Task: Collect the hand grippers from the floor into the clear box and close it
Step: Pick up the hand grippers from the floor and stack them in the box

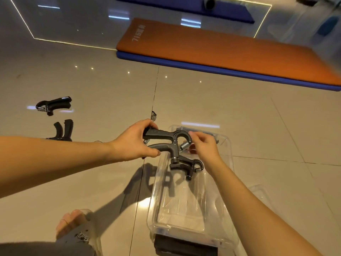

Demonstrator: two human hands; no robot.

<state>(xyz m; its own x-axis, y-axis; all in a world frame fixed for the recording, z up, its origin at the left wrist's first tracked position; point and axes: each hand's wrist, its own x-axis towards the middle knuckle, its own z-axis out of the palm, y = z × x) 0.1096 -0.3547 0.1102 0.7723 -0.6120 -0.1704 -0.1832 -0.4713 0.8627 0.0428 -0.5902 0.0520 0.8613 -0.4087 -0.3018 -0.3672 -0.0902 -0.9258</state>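
Hand gripper [173, 143] over clear box [186, 209]

The left hand [132, 143] covers part of both handles of the held hand gripper [166, 138]. Whether the right hand [203, 146] pinches its spring end cannot be confirmed. The left forearm [55, 156] hides the base of one floor gripper [63, 131]. A dark object [184, 245] at the near end of the clear box [154, 206] is cut by the bottom edge, unidentified. The orange mat [221, 52] runs blurred off the right edge.
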